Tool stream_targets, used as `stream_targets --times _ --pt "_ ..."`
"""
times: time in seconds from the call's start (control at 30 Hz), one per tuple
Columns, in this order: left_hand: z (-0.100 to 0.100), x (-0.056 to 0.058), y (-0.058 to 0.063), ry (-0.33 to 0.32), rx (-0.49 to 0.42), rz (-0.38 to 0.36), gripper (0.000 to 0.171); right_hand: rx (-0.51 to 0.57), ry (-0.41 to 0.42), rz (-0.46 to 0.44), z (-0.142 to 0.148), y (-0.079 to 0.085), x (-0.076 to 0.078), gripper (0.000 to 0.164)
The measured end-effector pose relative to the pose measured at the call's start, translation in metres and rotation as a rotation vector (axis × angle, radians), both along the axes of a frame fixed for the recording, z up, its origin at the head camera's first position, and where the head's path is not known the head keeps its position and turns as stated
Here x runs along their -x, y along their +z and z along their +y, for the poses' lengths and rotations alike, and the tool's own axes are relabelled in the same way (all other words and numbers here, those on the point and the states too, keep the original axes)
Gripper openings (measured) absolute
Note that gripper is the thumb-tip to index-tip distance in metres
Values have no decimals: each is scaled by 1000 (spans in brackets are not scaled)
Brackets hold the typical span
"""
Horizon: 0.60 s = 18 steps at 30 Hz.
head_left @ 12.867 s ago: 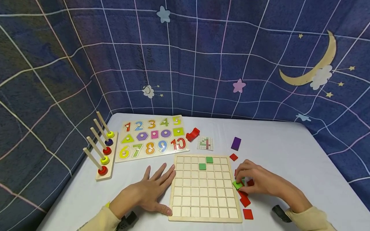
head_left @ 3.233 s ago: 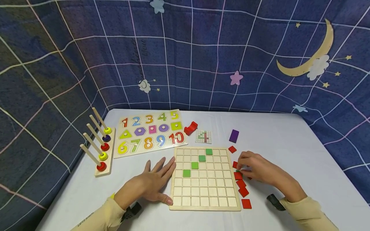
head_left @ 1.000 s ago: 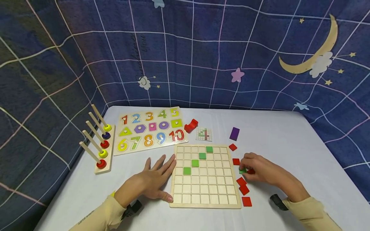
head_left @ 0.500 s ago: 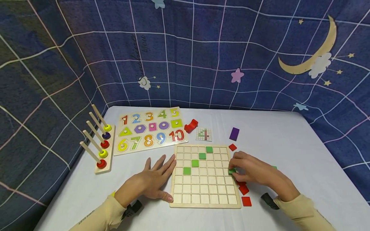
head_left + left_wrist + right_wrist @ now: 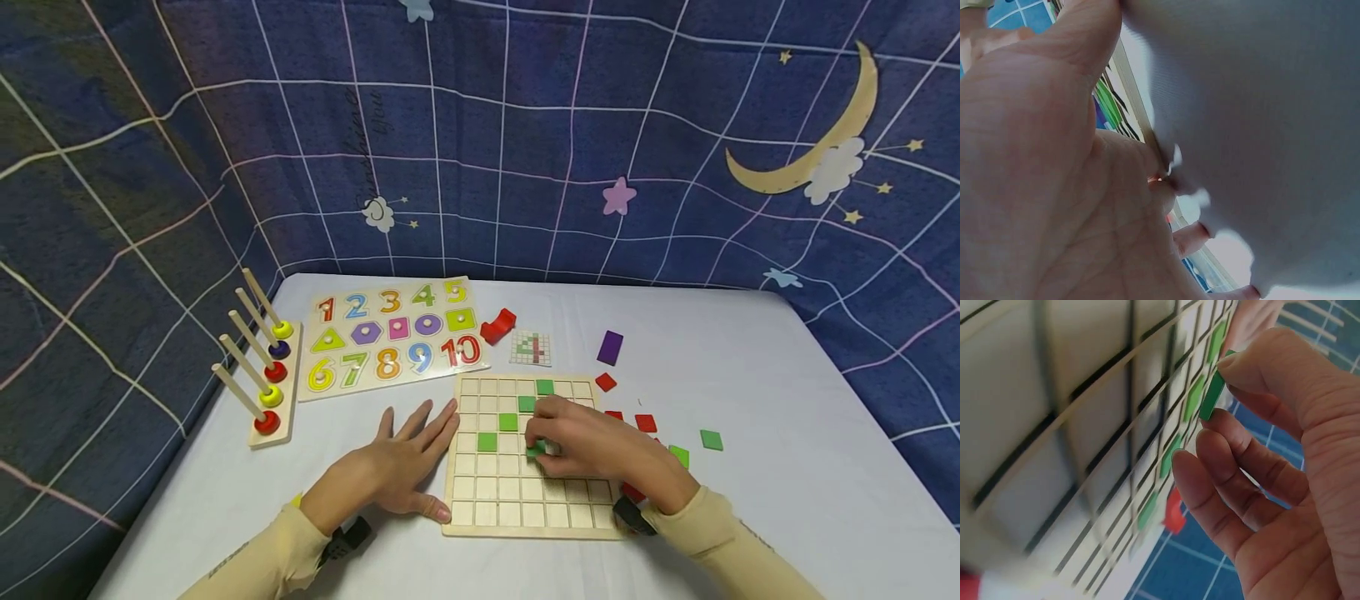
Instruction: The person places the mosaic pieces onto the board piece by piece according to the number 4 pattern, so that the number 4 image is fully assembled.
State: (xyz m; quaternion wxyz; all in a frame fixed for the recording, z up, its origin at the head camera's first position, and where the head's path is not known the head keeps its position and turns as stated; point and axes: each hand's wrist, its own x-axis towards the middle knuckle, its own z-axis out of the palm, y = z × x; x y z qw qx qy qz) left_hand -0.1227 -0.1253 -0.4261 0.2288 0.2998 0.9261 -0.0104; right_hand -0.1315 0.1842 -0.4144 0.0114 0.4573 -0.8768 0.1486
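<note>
My right hand (image 5: 581, 437) is over the wooden grid board (image 5: 534, 532), pinching a green square tile (image 5: 536, 449) between thumb and fingertips. In the right wrist view the tile (image 5: 1213, 394) is tilted on edge, with the other fingers loosely bent below it. Several green tiles, one of them a lighter tile (image 5: 487, 442), sit in grid cells along a diagonal from upper right to lower left. My left hand (image 5: 397, 471) lies with fingers spread, thumb and fingertips at the board's left edge. In the left wrist view its palm (image 5: 1041, 156) fills much of the frame.
Right of the board lie several red tiles (image 5: 646, 423), a green tile (image 5: 711, 440) and a purple block (image 5: 611, 347). Behind it are a pattern card (image 5: 531, 348) and a red curved block (image 5: 498, 327). At left stand a number puzzle (image 5: 372, 371) and a ring peg stand (image 5: 285, 398).
My right hand has carried a green tile leftward from the pile onto the board. Two more green tiles lie in the grid than 12.9 seconds ago. The left hand has stayed in place.
</note>
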Motion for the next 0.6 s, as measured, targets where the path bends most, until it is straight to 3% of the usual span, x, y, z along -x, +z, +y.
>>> stream_targets --times 0.33,0.6 --pt "0 1 1 0 17 -3 131 -27 89 -31 -40 3 4 7" --pt "0 1 1 -1 19 -8 130 -72 109 -22 -56 -5 3 9"
